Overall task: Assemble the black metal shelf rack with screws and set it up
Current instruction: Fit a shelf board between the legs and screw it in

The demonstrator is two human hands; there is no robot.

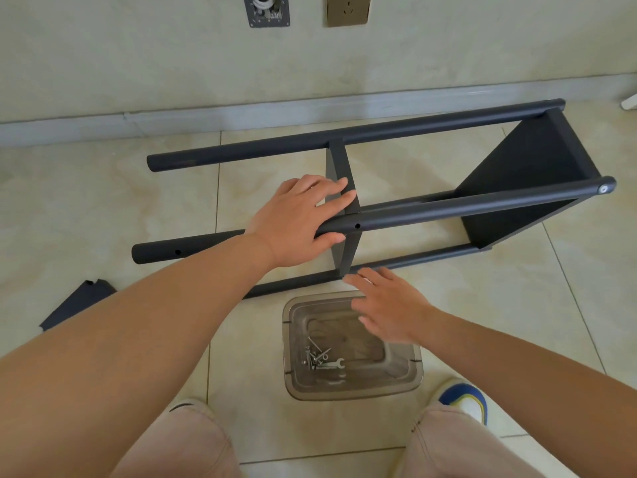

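The black metal rack point(448, 210) lies on its side on the tiled floor, with round posts and two shelf panels fitted between them. My left hand point(296, 219) grips the near upper post beside the middle shelf panel point(341, 160), thumb under the post and fingers over the panel's edge. My right hand point(389, 305) hovers with fingers spread above the clear plastic tray point(410, 381), its fingertips close to the lower post. Several screws point(315, 355) and a small wrench point(332, 365) lie in the tray. A loose black shelf panel point(77, 303) lies at the left.
The wall and grey skirting board point(241, 113) run close behind the rack. A wall socket point(348, 8) and an open wall box point(266, 10) sit above. My knees and a blue and white shoe point(467, 401) are at the bottom edge.
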